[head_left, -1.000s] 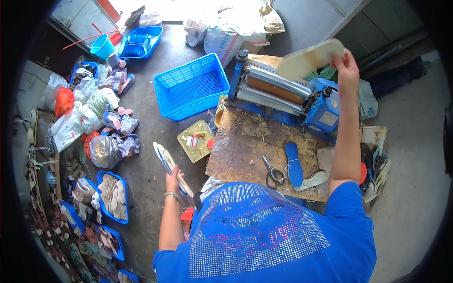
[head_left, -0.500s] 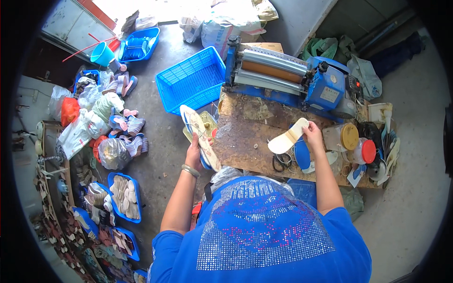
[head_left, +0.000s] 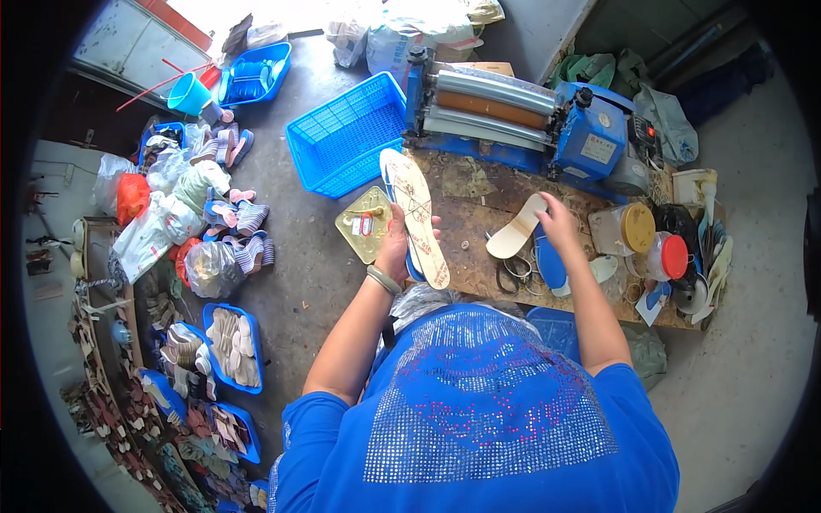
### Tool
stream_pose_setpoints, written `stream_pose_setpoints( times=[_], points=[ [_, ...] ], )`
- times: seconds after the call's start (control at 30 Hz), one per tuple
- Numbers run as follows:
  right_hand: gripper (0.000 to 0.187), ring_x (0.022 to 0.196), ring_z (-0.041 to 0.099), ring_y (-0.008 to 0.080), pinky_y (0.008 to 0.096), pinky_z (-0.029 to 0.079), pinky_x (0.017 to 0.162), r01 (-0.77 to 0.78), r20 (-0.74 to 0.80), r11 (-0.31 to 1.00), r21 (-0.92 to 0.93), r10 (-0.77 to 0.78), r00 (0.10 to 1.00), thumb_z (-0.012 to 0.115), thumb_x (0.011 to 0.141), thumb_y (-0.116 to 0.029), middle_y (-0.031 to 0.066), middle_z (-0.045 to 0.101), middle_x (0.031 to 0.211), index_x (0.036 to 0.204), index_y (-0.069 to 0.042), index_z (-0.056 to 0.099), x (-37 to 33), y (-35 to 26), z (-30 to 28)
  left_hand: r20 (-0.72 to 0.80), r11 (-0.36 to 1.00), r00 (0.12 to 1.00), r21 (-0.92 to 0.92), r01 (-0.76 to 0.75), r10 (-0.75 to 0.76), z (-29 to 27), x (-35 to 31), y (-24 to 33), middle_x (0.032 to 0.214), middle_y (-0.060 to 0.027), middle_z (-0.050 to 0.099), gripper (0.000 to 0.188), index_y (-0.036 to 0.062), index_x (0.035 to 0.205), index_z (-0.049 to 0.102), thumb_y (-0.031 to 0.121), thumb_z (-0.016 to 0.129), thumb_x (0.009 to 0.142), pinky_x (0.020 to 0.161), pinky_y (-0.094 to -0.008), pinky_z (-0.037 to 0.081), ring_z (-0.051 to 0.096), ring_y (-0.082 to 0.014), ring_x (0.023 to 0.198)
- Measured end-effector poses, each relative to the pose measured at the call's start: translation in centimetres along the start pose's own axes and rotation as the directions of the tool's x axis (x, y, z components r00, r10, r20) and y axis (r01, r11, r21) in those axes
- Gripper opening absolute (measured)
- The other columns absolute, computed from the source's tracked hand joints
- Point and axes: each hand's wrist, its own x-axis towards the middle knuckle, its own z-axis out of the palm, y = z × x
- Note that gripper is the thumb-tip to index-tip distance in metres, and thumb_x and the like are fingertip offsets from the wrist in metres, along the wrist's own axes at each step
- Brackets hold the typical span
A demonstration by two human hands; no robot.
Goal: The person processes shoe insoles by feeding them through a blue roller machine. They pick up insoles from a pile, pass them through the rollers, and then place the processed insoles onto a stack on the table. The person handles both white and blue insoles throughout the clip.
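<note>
My left hand (head_left: 394, 246) is closed around a long pale shoe sole (head_left: 416, 209) with reddish printed marks and a blue layer showing along its edge. The sole stands tilted over the left edge of the wooden worktable (head_left: 453, 222). By its upper end, my right hand (head_left: 559, 224) pinches a cream insole (head_left: 515, 234), which hangs low over the tabletop; whether it touches the wood I cannot tell. Just beneath my right wrist lies a blue insole (head_left: 550, 263), with black-handled scissors (head_left: 512, 275) beside it.
A roller machine (head_left: 492, 107) spans the table's far side. Two lidded jars (head_left: 637, 228) stand at the right. A blue basket (head_left: 342, 137) and a yellowish tray (head_left: 355, 224) are left of the table. Slippers, bags and blue trays (head_left: 256, 342) crowd the floor farther left.
My left hand has moved right with the sole, bringing it over the table edge and uncovering the yellowish tray. My right hand has shifted slightly left and toward the far side, with the cream insole turned.
</note>
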Motion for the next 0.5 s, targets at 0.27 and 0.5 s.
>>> stream_pose_setpoints(
  times=[0.27, 0.5],
  points=[
    [0.022, 0.078, 0.061, 0.0183, 0.0317, 0.051, 0.065, 0.332, 0.162, 0.9, 0.281, -0.386, 0.908, 0.068, 0.076, -0.016, 0.0078, 0.059, 0.085, 0.093, -0.003, 0.063, -0.2, -14.4, 5.2, 0.069, 0.989, 0.994, 0.134, 0.07, -0.08, 3.5, -1.4, -1.5, 0.103, -0.0078, 0.061, 0.077, 0.008, 0.125, 0.044, 0.071, 0.035, 0.08, 0.07, -0.0292, 0.054, 0.062, -0.0154, 0.082],
    [0.013, 0.055, 0.055, 0.0103, 0.0263, 0.047, 0.042, -0.196, 0.38, 0.752, 0.629, -0.077, 0.922, 0.063, 0.082, -0.015, 0.0029, 0.059, 0.071, 0.086, -0.002, 0.061, -2.3, -12.7, 8.0, 0.024, 0.854, 0.998, 0.518, 0.039, -0.06, 3.8, -2.4, -2.9, 0.101, -0.0058, 0.058, 0.062, 0.0054, 0.118, 0.046, 0.058, 0.048, 0.086, 0.067, -0.0285, 0.052, 0.061, -0.0132, 0.078]
  ],
)
